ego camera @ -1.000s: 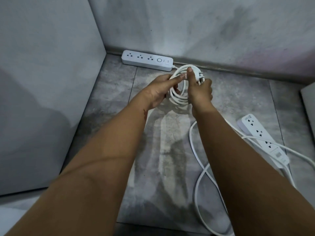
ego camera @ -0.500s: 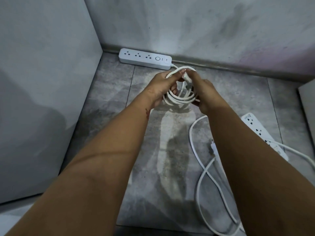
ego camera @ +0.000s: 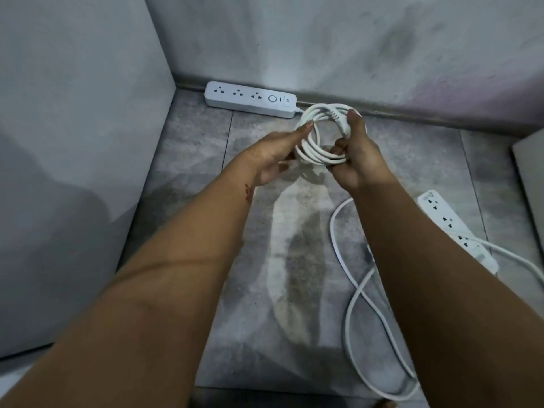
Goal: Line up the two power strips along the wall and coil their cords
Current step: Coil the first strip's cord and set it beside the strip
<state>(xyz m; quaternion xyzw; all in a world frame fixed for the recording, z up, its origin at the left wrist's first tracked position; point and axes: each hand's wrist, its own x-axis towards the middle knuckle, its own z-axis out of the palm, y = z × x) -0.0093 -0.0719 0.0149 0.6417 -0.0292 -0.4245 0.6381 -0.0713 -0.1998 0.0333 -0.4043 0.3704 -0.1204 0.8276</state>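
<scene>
Back wall across the top, grey tiled floor beneath, and the first power strip lies flat at the foot of that wall, sockets up, already in line. The second power strip is out on the floor at the right, angled, well apart from the wall and partly hidden behind the right forearm. That one looks like a light, rigid plastic bar: it should slide easily on tile, best taken by its long sides near the middle. Its loose cord sprawls in open loops on the floor, not yet gathered. Now up to the action: the coil of the first strip's cord is held above the floor, just in front of that strip. The left hand lies along the coil's left side, fingers straight and pressed together, tips touching the turns. The right hand has its fingers curled round the coil's right side, bunching all the turns. I'd call this cord light, smooth and springy: let go and the loops likely spring open, so grip across every turn at once. The ribbed plug end sits at the top, the stiffest bit to tuck.
</scene>
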